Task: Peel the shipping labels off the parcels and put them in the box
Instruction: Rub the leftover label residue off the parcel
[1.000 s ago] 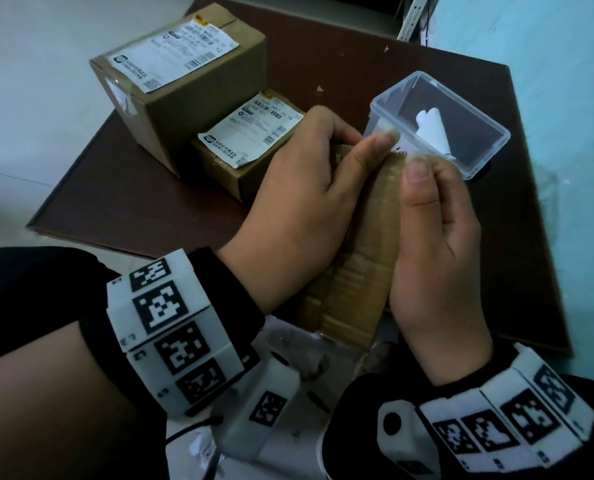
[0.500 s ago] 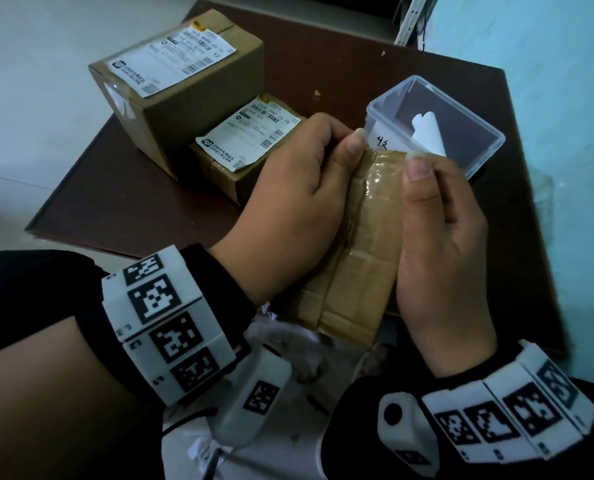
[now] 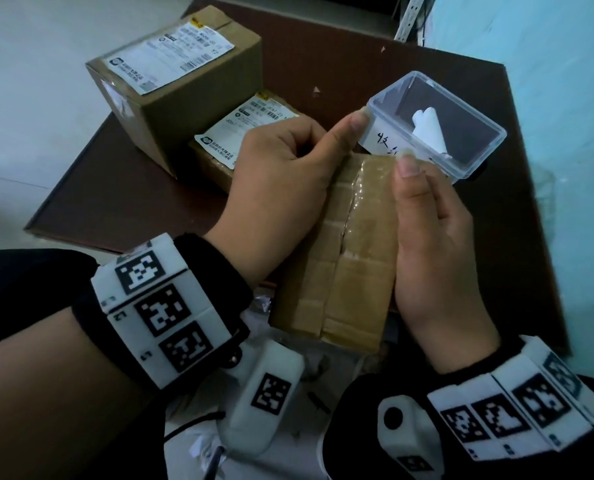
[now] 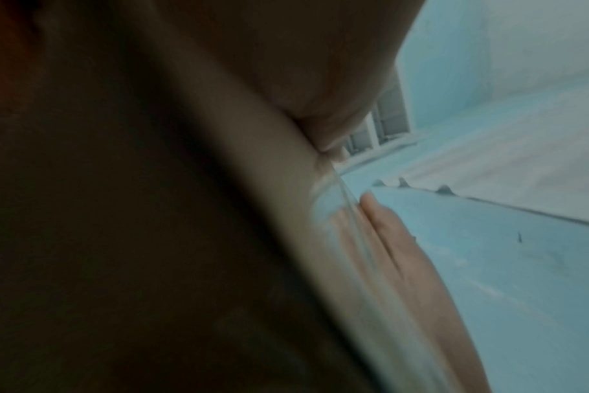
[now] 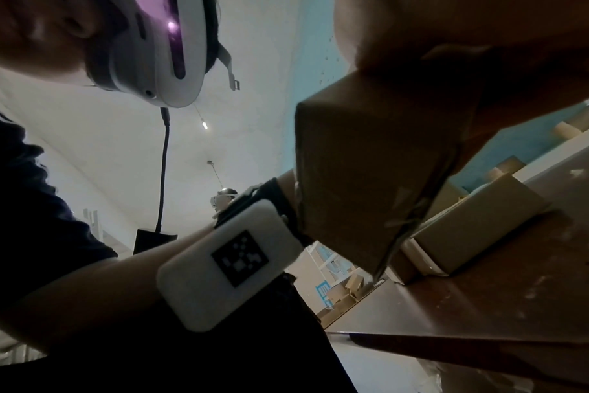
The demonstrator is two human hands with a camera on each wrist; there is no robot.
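On the clear box [image 3: 385,142], a handwritten label starts "收".

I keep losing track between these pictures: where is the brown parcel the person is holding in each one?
Head: the parcel is at centre, between left hand and right hand.
Left wrist: too dark and blurred to make it out for certain.
Right wrist: upper centre-right, seen from below.
Shared landmark: the brown table, lower right in the right wrist view.
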